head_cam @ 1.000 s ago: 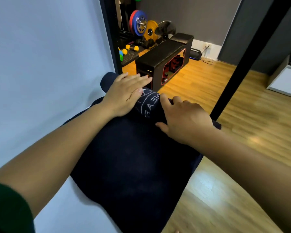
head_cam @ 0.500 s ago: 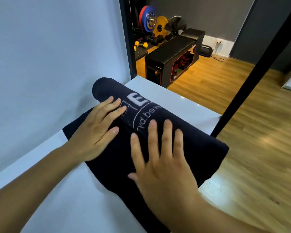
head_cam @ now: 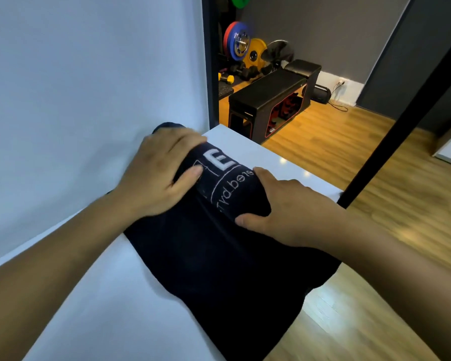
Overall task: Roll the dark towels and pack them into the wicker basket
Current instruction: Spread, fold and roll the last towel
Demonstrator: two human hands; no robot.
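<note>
Gripping one half-rolled dark towel point(head_cam: 219, 269) on a white table point(head_cam: 89, 308): left hand point(head_cam: 159, 175), right hand point(head_cam: 294, 212), fingers point(head_cam: 264, 177) curled over the roll.

Towel point(head_cam: 219, 256) lies on table point(head_cam: 102, 295), its rolled end farthest from the person and its flat part nearer, overhanging the table's right edge. Left hand point(head_cam: 162, 173) grips the roll's left part, right hand point(head_cam: 289, 212) its right part. Wall point(head_cam: 76, 87) runs along the table's left. Pole point(head_cam: 391, 131) stands at the far right corner. Bench point(head_cam: 271, 92) stands on the floor beyond the table, weight plates point(head_cam: 242, 46) behind it.
</note>
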